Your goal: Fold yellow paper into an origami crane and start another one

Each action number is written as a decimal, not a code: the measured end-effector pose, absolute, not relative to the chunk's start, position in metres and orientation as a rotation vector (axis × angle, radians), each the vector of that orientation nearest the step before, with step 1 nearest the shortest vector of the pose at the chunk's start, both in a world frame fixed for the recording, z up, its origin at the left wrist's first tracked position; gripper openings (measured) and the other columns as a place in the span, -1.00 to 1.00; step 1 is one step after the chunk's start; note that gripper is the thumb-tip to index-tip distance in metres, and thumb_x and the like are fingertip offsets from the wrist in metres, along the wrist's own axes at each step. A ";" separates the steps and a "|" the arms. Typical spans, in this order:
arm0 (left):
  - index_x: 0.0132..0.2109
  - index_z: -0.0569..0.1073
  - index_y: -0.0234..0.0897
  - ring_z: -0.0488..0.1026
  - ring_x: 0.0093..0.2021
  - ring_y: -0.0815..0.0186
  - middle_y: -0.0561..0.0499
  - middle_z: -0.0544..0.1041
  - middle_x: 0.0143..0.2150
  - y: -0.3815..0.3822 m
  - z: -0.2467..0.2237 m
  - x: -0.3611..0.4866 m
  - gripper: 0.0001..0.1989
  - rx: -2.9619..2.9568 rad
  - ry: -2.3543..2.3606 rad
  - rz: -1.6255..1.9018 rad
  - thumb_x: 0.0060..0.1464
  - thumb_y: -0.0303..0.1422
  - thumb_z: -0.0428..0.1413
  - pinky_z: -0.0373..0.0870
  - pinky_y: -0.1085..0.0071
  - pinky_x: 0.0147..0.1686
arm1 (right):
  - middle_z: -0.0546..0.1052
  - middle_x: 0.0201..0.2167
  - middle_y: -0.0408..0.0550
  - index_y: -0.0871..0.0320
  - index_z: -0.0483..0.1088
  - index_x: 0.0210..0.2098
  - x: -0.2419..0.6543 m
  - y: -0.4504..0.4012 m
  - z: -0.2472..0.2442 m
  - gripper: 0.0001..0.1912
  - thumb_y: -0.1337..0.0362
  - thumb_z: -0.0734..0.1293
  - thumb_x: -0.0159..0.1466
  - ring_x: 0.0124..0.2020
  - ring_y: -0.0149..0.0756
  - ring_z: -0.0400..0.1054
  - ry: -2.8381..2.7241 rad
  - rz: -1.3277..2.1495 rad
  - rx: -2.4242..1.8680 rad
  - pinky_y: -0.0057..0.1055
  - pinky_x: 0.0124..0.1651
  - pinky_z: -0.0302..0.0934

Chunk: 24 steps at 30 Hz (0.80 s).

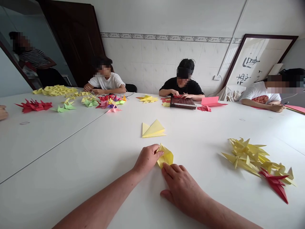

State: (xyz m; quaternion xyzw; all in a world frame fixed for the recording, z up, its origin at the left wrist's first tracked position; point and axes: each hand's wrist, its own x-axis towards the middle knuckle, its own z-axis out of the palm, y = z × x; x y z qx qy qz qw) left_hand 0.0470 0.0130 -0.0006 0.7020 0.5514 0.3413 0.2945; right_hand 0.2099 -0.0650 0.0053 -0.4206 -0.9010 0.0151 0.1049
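A partly folded piece of yellow origami paper lies on the white table in front of me. My left hand pinches its left edge, with the thumb on top and the fingertips partly hidden. From the lower right, my right hand presses its fingertips onto the paper's bottom edge. Its fingers are stretched out and the thumb stands apart, resting near the tabletop. Just beyond my hands sits another folded yellow paper, flat and untouched, with pointed corners.
Yellow paper cranes and a red crane are piled to the right. Red cranes and yellow cranes lie far left. Across the table, a person in black works at a paper cutter; other people sit on both sides.
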 end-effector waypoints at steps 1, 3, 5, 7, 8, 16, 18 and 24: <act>-0.54 0.07 -0.24 -0.02 -0.57 0.46 0.18 -0.01 -0.57 0.013 -0.001 0.047 -0.70 1.856 1.464 0.917 0.05 -0.31 0.01 -0.05 0.52 -0.61 | 0.42 -0.08 0.08 0.26 0.30 0.04 0.210 -0.065 0.005 -0.52 0.12 0.34 0.21 -0.17 -0.10 0.26 -2.659 0.039 -1.236 -0.18 -0.14 0.20; -0.53 0.18 -0.25 0.02 -0.57 0.46 0.19 0.02 -0.57 0.012 0.000 0.048 -0.76 1.862 1.457 0.945 0.05 -0.33 0.01 0.00 0.53 -0.60 | 0.43 -0.11 0.06 0.24 0.32 -0.02 0.210 -0.065 0.006 -0.57 0.11 0.35 0.21 -0.20 -0.11 0.26 -2.664 0.034 -1.230 -0.20 -0.16 0.20; -0.40 0.37 -0.24 0.14 -0.54 0.46 0.18 0.15 -0.55 0.012 0.003 0.051 -0.90 1.879 1.433 0.981 0.04 -0.36 0.02 0.13 0.54 -0.55 | 0.43 -0.14 0.05 0.23 0.34 -0.06 0.210 -0.066 0.007 -0.61 0.11 0.35 0.21 -0.22 -0.13 0.26 -2.663 0.032 -1.228 -0.21 -0.18 0.20; -0.19 0.47 -0.20 0.31 -0.43 0.42 0.14 0.34 -0.44 0.012 0.005 0.054 -0.80 1.895 1.386 1.000 0.01 -0.40 0.04 0.29 0.51 -0.41 | 0.43 -0.15 0.05 0.22 0.35 -0.08 0.210 -0.066 0.007 -0.62 0.11 0.34 0.21 -0.23 -0.14 0.26 -2.661 0.032 -1.231 -0.22 -0.19 0.20; -0.11 0.47 -0.19 0.36 -0.35 0.39 0.11 0.42 -0.37 0.013 0.006 0.056 -0.72 1.898 1.367 0.999 -0.01 -0.44 0.05 0.34 0.49 -0.34 | 0.43 -0.15 0.05 0.23 0.35 -0.08 0.210 -0.066 0.008 -0.62 0.11 0.34 0.21 -0.23 -0.15 0.26 -2.661 0.033 -1.231 -0.22 -0.19 0.20; -0.31 0.50 -0.22 0.47 -0.33 0.32 0.05 0.56 -0.32 0.016 0.005 0.072 -0.76 1.929 1.411 0.846 -0.10 -0.54 0.00 0.36 0.49 -0.42 | 0.43 -0.13 0.05 0.24 0.33 -0.02 0.210 -0.065 0.009 -0.55 0.09 0.36 0.20 -0.19 -0.12 0.28 -2.646 0.071 -1.243 -0.19 -0.13 0.21; -0.40 0.46 -0.22 0.44 -0.37 0.33 0.08 0.53 -0.39 0.016 0.005 0.074 -0.85 1.987 1.451 0.843 -0.06 -0.49 0.00 0.31 0.50 -0.45 | 0.44 -0.14 0.04 0.23 0.34 -0.05 0.210 -0.065 0.010 -0.57 0.10 0.36 0.19 -0.15 -0.11 0.27 -2.632 0.092 -1.222 -0.19 -0.09 0.20; -0.42 0.42 -0.21 0.38 -0.44 0.35 0.10 0.48 -0.48 0.012 0.008 0.072 -0.77 2.095 1.493 0.916 0.12 -0.33 -0.06 0.24 0.48 -0.47 | 0.42 -0.19 0.02 0.23 0.34 -0.11 0.210 -0.063 0.011 -0.62 0.14 0.39 0.16 -0.15 -0.12 0.26 -2.606 0.109 -1.184 -0.19 -0.06 0.18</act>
